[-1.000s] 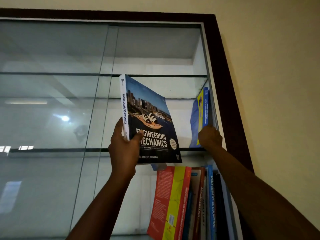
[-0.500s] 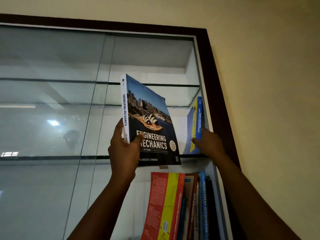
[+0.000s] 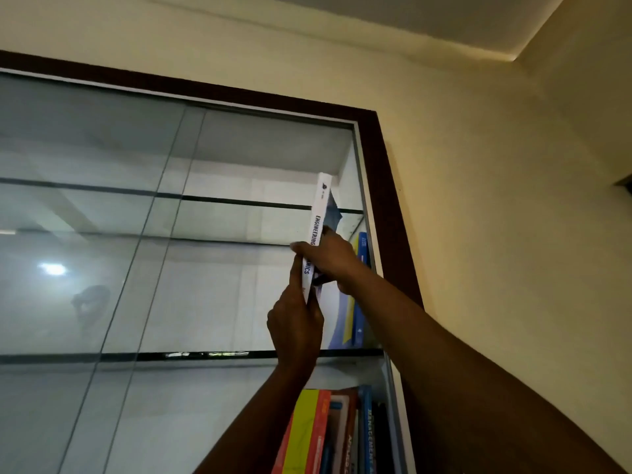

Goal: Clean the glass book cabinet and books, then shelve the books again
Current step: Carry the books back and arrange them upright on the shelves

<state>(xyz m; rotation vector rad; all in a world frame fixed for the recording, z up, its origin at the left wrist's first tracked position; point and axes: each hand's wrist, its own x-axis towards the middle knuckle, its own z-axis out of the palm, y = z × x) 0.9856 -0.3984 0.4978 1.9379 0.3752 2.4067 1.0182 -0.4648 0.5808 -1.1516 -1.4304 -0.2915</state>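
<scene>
The Engineering Mechanics book stands upright with its white spine toward me, at the right end of the cabinet's upper glass shelf. My left hand grips its lower end from below. My right hand grips across the spine higher up, thumb on the left side. Just right of it, a blue and yellow book leans against the cabinet's right wall, partly hidden by my right arm.
The dark wooden cabinet frame borders a cream wall on the right. A sliding glass pane covers the cabinet's left part. Below the shelf, several books stand packed at the right end.
The book has turned from cover-facing to spine-facing and moved right toward the blue and yellow book. My right hand left that book and took hold of the spine. The camera tilted upward.
</scene>
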